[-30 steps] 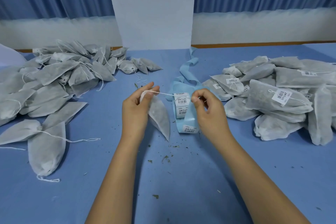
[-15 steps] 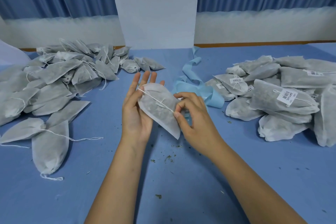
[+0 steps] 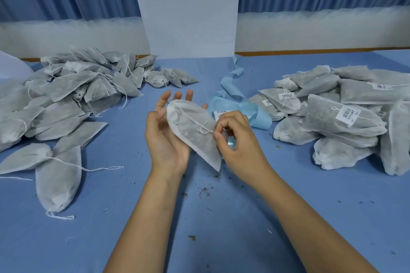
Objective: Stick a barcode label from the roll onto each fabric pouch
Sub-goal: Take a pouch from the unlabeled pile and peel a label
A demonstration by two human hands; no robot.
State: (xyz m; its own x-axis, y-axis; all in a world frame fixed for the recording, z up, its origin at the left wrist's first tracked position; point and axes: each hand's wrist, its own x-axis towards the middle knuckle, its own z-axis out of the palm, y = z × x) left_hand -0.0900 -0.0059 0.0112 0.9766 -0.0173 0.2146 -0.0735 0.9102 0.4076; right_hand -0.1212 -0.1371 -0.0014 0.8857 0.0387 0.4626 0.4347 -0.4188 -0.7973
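Cradling left hand [image 3: 168, 139]: lying palm up, fingers spread and straight, carrying the pouch across palm and fingers.
Pouch [image 3: 190, 131]: resting slantwise on the left palm, upper end reaching the fingertips, lower corner hanging past the heel of the hand, toward the right wrist.
String [image 3: 205, 129]: running across the pouch's face, knotted just short of the right fingertips.
Right hand [image 3: 239, 139]: curling just beside the left hand, thumb and forefinger pinching the string at the pouch's right edge.
Label strip [image 3: 257, 113]: lying just beyond the right hand, blue backing looping away behind the left fingertips.
Label [image 3: 221, 112]: showing white on the strip, just above the right knuckles.
Left pile [image 3: 66, 95]: spreading well out from the left hand, strings trailing.
Right pile [image 3: 343, 117]: heaping out past the right hand, barcode labels facing up.
Crumbs [image 3: 204, 190]: lying scattered on the table [image 3: 221, 239], between the forearms.
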